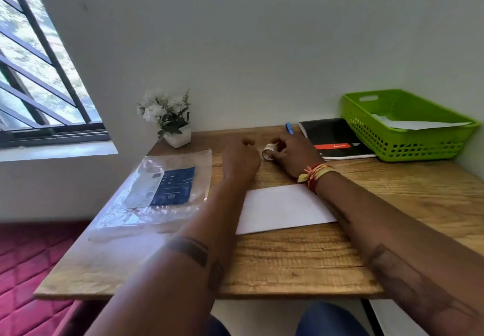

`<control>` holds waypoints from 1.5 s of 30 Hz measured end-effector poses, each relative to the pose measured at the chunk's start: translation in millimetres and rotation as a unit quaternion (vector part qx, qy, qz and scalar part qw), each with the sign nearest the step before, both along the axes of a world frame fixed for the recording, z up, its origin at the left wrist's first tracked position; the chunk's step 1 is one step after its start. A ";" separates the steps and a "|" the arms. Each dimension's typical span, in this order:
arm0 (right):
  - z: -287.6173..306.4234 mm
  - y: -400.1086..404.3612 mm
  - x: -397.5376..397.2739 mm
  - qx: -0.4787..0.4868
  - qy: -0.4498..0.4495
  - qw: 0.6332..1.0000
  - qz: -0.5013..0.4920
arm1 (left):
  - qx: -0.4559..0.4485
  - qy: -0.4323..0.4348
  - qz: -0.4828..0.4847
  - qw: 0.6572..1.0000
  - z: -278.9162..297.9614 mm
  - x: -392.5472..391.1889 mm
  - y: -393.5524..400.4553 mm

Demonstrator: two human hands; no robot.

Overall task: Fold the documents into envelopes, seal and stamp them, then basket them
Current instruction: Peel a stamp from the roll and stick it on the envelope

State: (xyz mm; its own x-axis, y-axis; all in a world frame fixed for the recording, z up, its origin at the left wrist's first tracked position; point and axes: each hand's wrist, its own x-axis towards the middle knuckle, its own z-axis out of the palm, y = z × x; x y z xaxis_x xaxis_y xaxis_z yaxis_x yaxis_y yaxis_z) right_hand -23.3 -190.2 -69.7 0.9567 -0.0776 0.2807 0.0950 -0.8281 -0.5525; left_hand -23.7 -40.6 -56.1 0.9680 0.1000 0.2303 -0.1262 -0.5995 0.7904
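Note:
A white envelope lies flat on the wooden table, partly under my forearms. Beyond it my right hand grips a small roll of tape that rests on the table. My left hand hovers just left of the roll with its fingers curled, and what they hold is hidden. The green plastic basket stands at the back right with white paper inside it.
A clear plastic packet with a blue label lies on the table's left side. A white pot of flowers stands by the wall. A black notebook and a blue pen lie left of the basket.

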 end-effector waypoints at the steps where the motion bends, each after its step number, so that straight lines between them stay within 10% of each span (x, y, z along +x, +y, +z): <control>1: 0.8 -4.1 -0.7 0.023 -0.007 1.000 0.008 | -0.015 -0.017 -0.009 1.000 -6.4 1.8 0.5; 12: 2.4 -14.2 -1.7 0.451 0.029 0.885 0.109 | -0.093 -0.097 -0.198 0.971 -19.9 14.2 -0.2; 22: 1.0 -17.9 0.0 0.448 -0.039 0.882 0.142 | -0.252 -0.040 -0.221 0.941 -17.0 3.8 -0.3; 45: 2.6 -15.2 -1.1 0.428 -0.005 0.902 0.054 | -0.206 -0.039 -0.220 0.953 -15.8 -0.8 0.7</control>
